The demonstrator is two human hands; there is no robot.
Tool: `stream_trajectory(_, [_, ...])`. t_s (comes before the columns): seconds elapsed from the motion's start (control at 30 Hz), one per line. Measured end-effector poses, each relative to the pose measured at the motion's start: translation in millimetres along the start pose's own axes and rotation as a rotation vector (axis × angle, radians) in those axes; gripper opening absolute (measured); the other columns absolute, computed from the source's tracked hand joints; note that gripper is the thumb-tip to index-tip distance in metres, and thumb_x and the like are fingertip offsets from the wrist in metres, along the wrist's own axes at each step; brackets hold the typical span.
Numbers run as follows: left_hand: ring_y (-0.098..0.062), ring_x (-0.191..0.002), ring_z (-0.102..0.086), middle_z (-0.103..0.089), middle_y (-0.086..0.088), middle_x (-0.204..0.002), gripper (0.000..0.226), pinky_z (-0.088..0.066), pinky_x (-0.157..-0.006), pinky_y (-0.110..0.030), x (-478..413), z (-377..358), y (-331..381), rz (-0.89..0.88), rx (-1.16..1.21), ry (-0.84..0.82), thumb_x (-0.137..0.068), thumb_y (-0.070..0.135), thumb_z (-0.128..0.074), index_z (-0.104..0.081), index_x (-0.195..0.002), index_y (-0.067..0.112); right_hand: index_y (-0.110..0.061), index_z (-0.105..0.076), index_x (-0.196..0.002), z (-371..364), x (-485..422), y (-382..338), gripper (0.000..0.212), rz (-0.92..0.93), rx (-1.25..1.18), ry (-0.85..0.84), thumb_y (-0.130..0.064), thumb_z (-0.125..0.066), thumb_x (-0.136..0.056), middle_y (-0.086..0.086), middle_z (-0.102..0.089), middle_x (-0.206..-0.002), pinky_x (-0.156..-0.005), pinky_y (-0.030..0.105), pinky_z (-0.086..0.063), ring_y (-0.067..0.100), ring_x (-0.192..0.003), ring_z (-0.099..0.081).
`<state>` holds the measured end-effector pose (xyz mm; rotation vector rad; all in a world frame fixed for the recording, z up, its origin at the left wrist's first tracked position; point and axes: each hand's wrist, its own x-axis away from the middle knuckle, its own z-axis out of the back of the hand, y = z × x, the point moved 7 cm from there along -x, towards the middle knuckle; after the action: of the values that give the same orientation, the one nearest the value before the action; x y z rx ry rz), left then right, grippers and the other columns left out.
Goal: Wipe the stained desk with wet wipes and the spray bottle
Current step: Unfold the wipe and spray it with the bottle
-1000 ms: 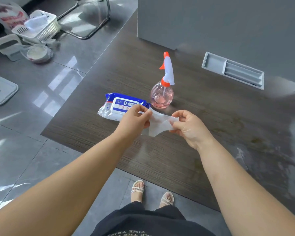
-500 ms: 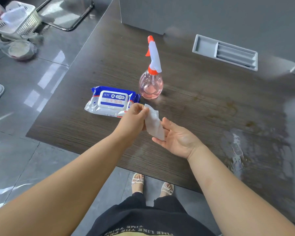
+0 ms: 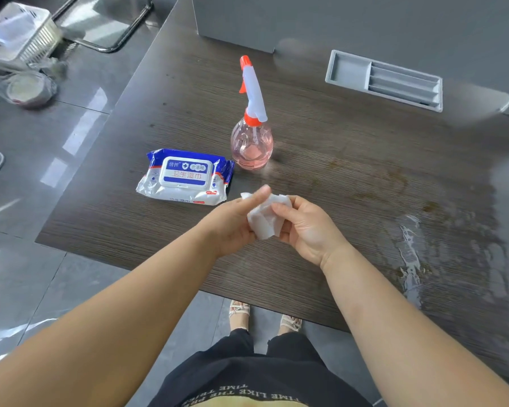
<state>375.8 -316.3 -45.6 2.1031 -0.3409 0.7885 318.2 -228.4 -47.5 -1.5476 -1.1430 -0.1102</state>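
Observation:
A white wet wipe (image 3: 264, 221) is bunched between my two hands above the dark wood-grain desk (image 3: 165, 118). My left hand (image 3: 232, 221) holds its left side with the thumb laid over the top. My right hand (image 3: 304, 227) curls its fingers round the right side. Just behind my hands lies the blue and white wet wipes pack (image 3: 185, 177), lid closed. A pink spray bottle (image 3: 252, 139) with a white and orange trigger head stands upright to the right of the pack. Brown stains (image 3: 394, 177) and a wet streak (image 3: 409, 248) mark the desk to my right.
A grey recessed cable tray (image 3: 385, 80) sits in the desk at the back right, below a grey partition (image 3: 335, 19). On the tiled floor to the left are a white basket (image 3: 21, 36), a bagged bowl (image 3: 27, 89) and a chair base (image 3: 112, 33).
The wipe went from stretched between both hands to hanging from my left hand, and is now bunched up with both hands closed round it. The view shifted slightly.

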Motion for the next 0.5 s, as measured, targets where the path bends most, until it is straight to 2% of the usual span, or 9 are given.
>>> stream_trajectory(0.07, [-0.018,-0.091,-0.064,-0.066,-0.010,-0.102,0.031,-0.051,-0.080,-0.027,-0.1,-2.8,-1.0,0.017,-0.032,-0.088,-0.089,0.018,-0.058,-0.060,-0.116,0.002,-0.012,-0.055,-0.092,2.8,0.8,-2.5,0.010,0.022,0.012,0.013,-0.007,-0.062,-0.087,0.006,-0.067,-0.088,-0.077,0.036,-0.053,0.020,-0.080,-0.065])
stream_trajectory(0.17, [-0.012,-0.072,-0.067,-0.071,-0.003,-0.079,0.015,-0.055,-0.063,-0.022,1.5,11.9,1.7,0.032,-0.054,0.079,-0.083,-0.002,-0.060,-0.063,-0.095,0.008,-0.016,-0.050,-0.081,9.0,1.5,-7.9,0.021,0.069,0.015,0.063,-0.003,-0.067,-0.082,0.004,-0.064,-0.081,-0.060,0.027,-0.054,0.017,-0.070,-0.063])
stream_trajectory(0.23, [-0.015,-0.071,-0.066,-0.070,-0.004,-0.078,0.016,-0.056,-0.059,-0.024,2.5,22.7,3.8,0.011,-0.144,0.171,-0.082,-0.005,-0.062,-0.063,-0.090,0.010,-0.016,-0.046,-0.078,13.1,1.4,-10.0,0.027,0.090,-0.009,0.098,0.001,-0.066,-0.081,0.002,-0.059,-0.077,-0.052,0.023,-0.050,0.015,-0.064,-0.059])
stream_trajectory(0.3, [-0.018,-0.073,-0.064,-0.067,-0.008,-0.083,0.016,-0.055,-0.065,-0.029,5.2,32.9,5.6,-0.007,-0.247,0.264,-0.082,-0.004,-0.062,-0.062,-0.087,0.011,-0.017,-0.045,-0.077,15.2,0.5,-9.6,0.028,0.095,-0.062,0.107,0.001,-0.065,-0.081,0.002,-0.056,-0.078,-0.057,0.024,-0.051,0.013,-0.064,-0.057])
stream_trajectory(0.37, [-0.020,-0.072,-0.064,-0.066,-0.012,-0.085,0.011,-0.055,-0.069,-0.031,8.6,46.4,6.1,-0.031,-0.304,0.377,-0.084,-0.002,-0.059,-0.061,-0.085,0.009,-0.019,-0.045,-0.076,16.4,-0.5,-7.8,0.028,0.097,-0.122,0.114,0.000,-0.064,-0.083,0.001,-0.057,-0.081,-0.068,0.028,-0.051,0.015,-0.071,-0.059])
stream_trajectory(0.5, [-0.022,-0.081,-0.065,-0.065,-0.015,-0.091,0.014,-0.057,-0.077,-0.034,13.9,62.1,-0.9,-0.038,-0.215,0.461,-0.086,-0.001,-0.049,-0.061,-0.082,0.003,-0.020,-0.048,-0.078,19.8,1.3,-5.4,0.023,0.128,-0.149,0.129,-0.001,-0.059,-0.088,0.005,-0.061,-0.090,-0.079,0.035,-0.052,0.019,-0.082,-0.063])
